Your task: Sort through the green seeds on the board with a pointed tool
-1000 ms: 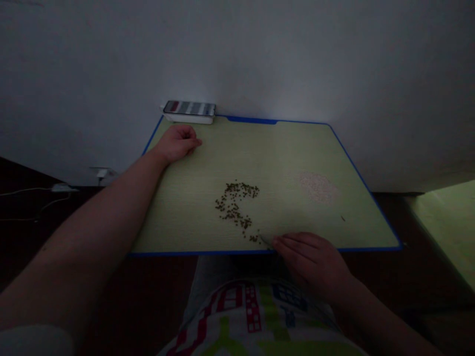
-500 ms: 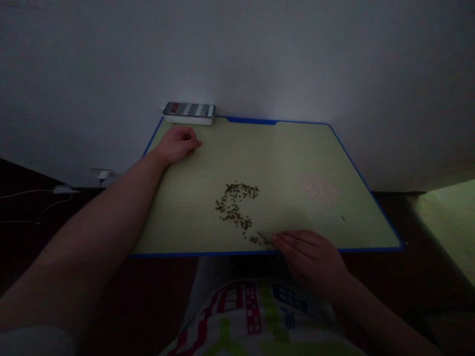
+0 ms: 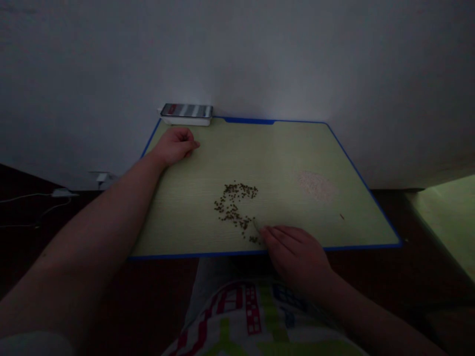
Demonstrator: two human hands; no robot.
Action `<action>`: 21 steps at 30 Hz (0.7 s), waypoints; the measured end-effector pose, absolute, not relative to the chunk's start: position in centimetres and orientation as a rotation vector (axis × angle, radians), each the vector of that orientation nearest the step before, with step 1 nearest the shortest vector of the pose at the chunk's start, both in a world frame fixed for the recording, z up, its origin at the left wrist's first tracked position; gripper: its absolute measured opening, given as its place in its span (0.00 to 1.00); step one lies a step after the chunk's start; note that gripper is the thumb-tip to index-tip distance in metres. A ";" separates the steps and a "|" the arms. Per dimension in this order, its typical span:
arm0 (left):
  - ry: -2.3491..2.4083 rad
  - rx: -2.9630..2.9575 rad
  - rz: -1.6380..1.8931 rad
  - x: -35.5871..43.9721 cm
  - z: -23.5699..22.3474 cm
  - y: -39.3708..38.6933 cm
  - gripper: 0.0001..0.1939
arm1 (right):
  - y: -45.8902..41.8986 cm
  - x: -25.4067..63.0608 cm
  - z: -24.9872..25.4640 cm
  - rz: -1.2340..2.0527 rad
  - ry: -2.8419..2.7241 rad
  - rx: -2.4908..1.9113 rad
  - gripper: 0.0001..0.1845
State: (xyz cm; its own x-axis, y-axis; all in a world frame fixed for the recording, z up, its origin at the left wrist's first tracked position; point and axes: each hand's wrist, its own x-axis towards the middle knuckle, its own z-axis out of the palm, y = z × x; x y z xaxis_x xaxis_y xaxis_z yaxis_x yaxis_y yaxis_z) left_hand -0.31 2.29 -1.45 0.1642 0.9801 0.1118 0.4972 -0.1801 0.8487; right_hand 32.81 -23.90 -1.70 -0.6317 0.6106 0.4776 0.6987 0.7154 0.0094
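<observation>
Dark seeds (image 3: 232,210) lie in a loose curved trail near the middle of a blue-edged green board (image 3: 282,148). The right hand (image 3: 295,254) has slid left along the board's near edge and now sits beside the trail's near end, its fingers (image 3: 276,232) close together, apparently pinching a pale sliver (image 3: 256,225) too dim to name. The left hand (image 3: 176,146) rests half-curled and empty at the far left. Right of the seeds lies a pale patch of fine grains (image 3: 317,185), and a phone (image 3: 186,110) sits beyond the far edge.
</observation>
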 end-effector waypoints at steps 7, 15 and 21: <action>1.391 1.776 0.891 -0.2 -1.3 2.2 0.12 | -21.6 35.9 -1.8 -0.432 -2.438 -1.214 0.17; 1.435 1.736 0.883 -0.2 -1.5 2.3 0.11 | -21.9 35.6 -1.3 -0.396 -2.418 -1.225 0.18; 1.438 1.739 0.904 -0.2 -1.5 2.2 0.11 | -23.5 33.7 -1.0 -0.327 -2.394 -1.102 0.17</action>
State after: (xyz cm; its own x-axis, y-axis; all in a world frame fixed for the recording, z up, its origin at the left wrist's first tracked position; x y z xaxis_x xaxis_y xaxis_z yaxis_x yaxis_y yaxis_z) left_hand -0.24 2.24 -1.52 0.1418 0.9865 0.0821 0.5010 -0.1431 0.8535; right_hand 33.71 -23.52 -1.04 -0.5598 0.6474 0.5172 0.7623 0.6471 0.0152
